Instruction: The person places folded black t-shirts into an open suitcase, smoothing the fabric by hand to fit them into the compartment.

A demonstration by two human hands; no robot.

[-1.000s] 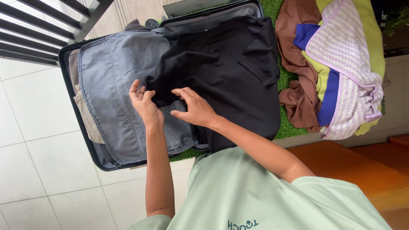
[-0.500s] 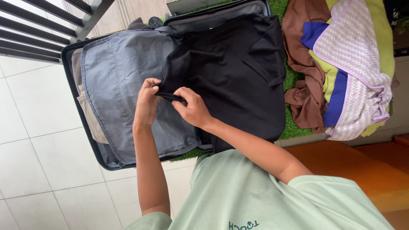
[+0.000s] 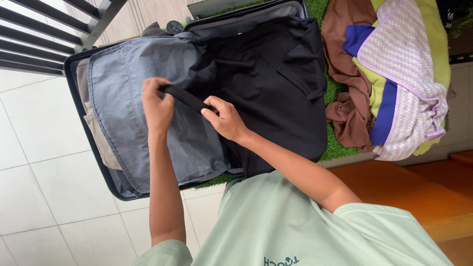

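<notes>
Hands on black shirt hem at open suitcase

Sleeve of my pale green T-shirt [image 3: 295, 226] fills the near edge of the view. Both forearms run out from it toward the case. My left arm is nearly straight, wrist bent, and my left hand [image 3: 156, 104] is closed in a fist around one end of the black shirt's [image 3: 266, 83] hem. My right arm is bent at the elbow and comes in from the other side; my right hand [image 3: 226, 119] pinches the same hem between thumb and fingers. Between the two hands the hem is pulled into a taut, narrow black band, raised just above the grey shirt [image 3: 143, 108].

The black shirt lies spread across the far half of the open suitcase [image 3: 79, 123], one short sleeve turned toward the grass. The grey shirt lies flat in the near half, over beige fabric [image 3: 98, 133] that shows at its edge.

The suitcase lies partly on white floor tiles [image 3: 39, 187] and partly on green artificial turf [image 3: 332, 148]. Beyond the black shirt, on the turf, a heap of clothes [image 3: 394, 74]: brown, blue, yellow-green, and a lilac zigzag piece. Dark railing bars [image 3: 39, 44] cross the far corner.
</notes>
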